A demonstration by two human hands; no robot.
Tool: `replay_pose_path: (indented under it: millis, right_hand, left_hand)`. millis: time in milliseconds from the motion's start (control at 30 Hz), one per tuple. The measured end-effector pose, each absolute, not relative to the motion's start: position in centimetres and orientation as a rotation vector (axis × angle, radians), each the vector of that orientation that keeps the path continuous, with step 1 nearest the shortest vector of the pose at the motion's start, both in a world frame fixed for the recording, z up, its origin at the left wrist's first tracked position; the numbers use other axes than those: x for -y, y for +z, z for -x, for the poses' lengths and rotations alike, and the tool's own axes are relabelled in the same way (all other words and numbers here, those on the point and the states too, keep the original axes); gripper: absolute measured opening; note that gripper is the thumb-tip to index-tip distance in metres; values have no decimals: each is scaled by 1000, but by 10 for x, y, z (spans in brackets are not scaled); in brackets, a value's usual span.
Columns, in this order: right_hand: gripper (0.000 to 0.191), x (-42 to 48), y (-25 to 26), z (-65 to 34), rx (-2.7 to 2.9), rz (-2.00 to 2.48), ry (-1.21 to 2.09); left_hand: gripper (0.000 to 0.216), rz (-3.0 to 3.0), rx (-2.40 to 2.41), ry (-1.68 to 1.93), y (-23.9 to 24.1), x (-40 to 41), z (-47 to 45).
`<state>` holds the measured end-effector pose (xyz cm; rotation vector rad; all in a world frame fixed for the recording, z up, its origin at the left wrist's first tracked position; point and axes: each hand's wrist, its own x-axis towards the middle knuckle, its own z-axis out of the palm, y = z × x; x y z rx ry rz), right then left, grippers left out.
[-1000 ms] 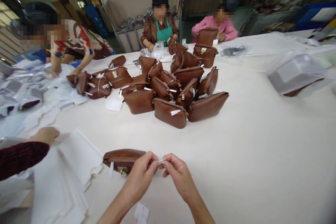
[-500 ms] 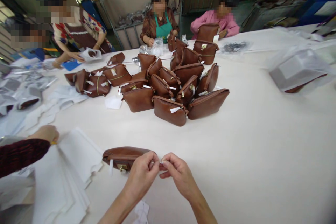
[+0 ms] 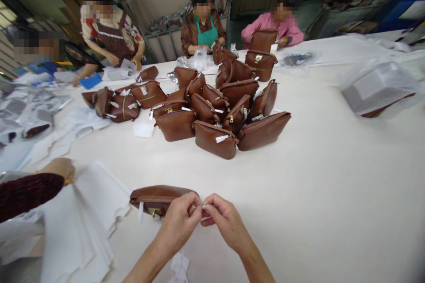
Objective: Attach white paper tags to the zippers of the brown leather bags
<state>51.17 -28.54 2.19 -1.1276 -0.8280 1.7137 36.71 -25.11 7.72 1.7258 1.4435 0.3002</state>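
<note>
A brown leather bag (image 3: 162, 193) lies right in front of me, with a gold clasp and a white paper strip along its near side. My left hand (image 3: 184, 214) is closed in a pinch at the bag's right end, covering part of it. Close against it, my right hand (image 3: 222, 217) pinches too, thumb to forefinger. Between the two sets of fingertips is something small and whitish, too small to name. Beneath my left forearm lies a small white tag (image 3: 180, 266) with a thin string.
Several brown bags (image 3: 215, 139) stand grouped mid-table. White paper sheets (image 3: 75, 225) lie at left, beside a co-worker's hand (image 3: 59, 169) in a dark red sleeve. A plastic-wrapped bag (image 3: 378, 88) sits at right. Several co-workers are across the table.
My hands stay at the bag's end with barely any movement. Across the table at left, the co-worker in the flowered top has straightened and shifted right; the central co-worker's hands have moved toward a bag.
</note>
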Motion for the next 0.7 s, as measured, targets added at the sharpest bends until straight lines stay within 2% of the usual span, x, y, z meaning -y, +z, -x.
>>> replay_pose_path:
  millis: [700]
  right_hand:
    - [44, 286, 19, -510, 711, 1038, 1803]
  left_hand:
    - [17, -1677, -1395, 334, 67, 249, -361]
